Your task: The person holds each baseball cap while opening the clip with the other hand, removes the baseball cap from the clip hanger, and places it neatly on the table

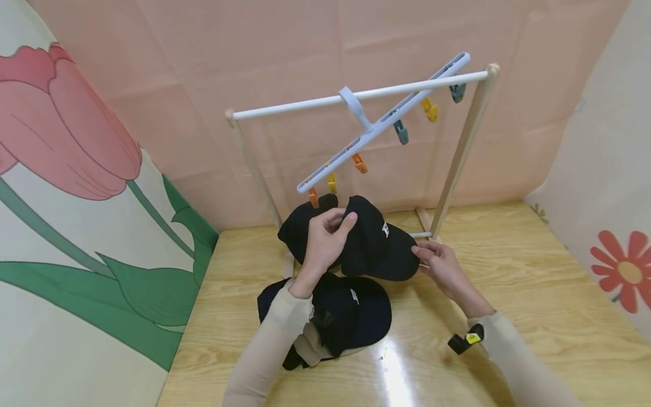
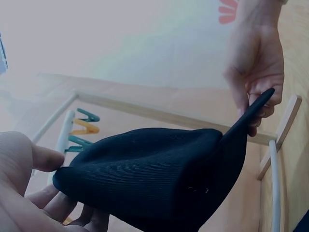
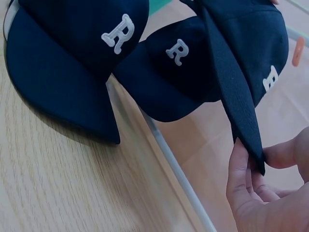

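My left hand [image 1: 325, 237] pinches the back edge of a black baseball cap [image 1: 373, 243] between thumb and fingers. At the other end, my right hand [image 1: 441, 264] pinches the tip of its brim [image 3: 236, 96]. The cap is held up off the table, with a white letter on its front. Close behind it, a second black cap [image 3: 176, 63] has its top right at the orange clip [image 1: 313, 198] and yellow clip [image 1: 331, 183] of a light-blue hanger [image 1: 373, 133]. More dark caps [image 1: 373, 314] lie on the table below my left wrist, partly hidden by the sleeve.
The hanger hooks over the white bar [image 1: 300, 105] of a wooden-legged rack [image 1: 463, 152] and slants across it. Further clips, including a green one [image 1: 401, 132], dangle from it. A wood-grain table [image 1: 508, 271] lies beneath, with a pink backdrop [image 1: 244, 51] behind.
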A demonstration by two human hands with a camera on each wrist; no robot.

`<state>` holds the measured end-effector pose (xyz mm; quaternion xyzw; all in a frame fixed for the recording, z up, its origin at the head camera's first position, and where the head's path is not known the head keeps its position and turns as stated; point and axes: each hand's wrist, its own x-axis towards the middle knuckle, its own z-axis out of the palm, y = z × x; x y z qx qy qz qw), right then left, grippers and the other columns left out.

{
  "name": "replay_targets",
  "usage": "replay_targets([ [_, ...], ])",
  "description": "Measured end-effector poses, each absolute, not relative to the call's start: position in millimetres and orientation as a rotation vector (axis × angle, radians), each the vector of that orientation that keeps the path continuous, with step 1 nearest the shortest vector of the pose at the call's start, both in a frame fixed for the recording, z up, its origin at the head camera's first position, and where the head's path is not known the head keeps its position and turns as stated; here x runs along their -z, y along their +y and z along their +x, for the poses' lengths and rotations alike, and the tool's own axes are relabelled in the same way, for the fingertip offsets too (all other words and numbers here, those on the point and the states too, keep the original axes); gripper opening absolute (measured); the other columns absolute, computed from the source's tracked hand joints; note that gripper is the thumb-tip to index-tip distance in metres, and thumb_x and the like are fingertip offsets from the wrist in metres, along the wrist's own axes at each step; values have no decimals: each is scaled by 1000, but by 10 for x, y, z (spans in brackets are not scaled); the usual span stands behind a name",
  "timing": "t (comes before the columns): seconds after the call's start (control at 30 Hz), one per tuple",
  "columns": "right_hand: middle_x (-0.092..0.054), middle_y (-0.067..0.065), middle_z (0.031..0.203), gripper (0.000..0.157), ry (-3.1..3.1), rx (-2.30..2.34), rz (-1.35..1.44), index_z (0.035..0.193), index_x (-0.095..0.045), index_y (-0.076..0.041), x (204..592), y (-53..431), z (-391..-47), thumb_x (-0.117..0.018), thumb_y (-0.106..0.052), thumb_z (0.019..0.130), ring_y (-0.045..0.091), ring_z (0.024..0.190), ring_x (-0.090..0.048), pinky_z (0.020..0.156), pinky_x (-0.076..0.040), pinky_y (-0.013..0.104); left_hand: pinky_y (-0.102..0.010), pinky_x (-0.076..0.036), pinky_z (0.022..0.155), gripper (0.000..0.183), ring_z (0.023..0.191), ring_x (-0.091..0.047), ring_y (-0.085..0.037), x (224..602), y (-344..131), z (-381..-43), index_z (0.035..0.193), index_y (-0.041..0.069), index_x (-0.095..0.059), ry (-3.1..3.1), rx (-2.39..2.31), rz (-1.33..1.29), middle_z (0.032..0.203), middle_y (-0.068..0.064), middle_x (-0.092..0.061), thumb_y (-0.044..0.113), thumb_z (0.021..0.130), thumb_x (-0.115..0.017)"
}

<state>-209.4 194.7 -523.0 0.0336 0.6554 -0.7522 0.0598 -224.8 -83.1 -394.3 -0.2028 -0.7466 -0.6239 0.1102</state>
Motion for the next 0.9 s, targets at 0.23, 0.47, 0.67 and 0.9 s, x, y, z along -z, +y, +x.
replay_targets([
  [0.23, -72, -16, 98, 38, 1991, 2256, 94, 134, -52, 11, 5237, 1986, -2080, -59, -17, 111, 1, 94, -68, 82, -60, 22, -23, -56, 81, 20, 90, -77, -21, 3957, -851, -2236, 114, -2, -76, -2224, 1858, -536, 105, -19, -81, 14, 103, -72],
  [0.47, -72, -14, 100, 36, 1972, 2277, 74, 133, -53, 9, 5230, 2019, -2066, -60, -17, 110, 3, 95, -69, 83, -60, 23, -23, -56, 80, 16, 87, -75, -15, 3970, -858, -2225, 112, 0, -77, -2209, 1877, -562, 104, -19, -81, 13, 103, -72],
  [0.67, -72, -14, 102, 35, 1968, 2279, 71, 134, -54, 7, 5209, 2065, -2053, -61, -19, 110, 3, 96, -69, 84, -60, 23, -24, -58, 82, 17, 90, -77, -19, 3959, -874, -2181, 111, -1, -77, -2228, 1875, -591, 105, -19, -81, 13, 103, -73],
  [0.9, -72, -14, 105, 33, 1967, 2298, 45, 133, -56, 3, 5139, 2133, -2037, -60, -21, 111, 3, 98, -70, 86, -60, 23, -32, -59, 92, 20, 96, -78, -21, 3923, -900, -2118, 112, -2, -77, -2280, 1923, -589, 105, -19, -81, 14, 102, -72],
])
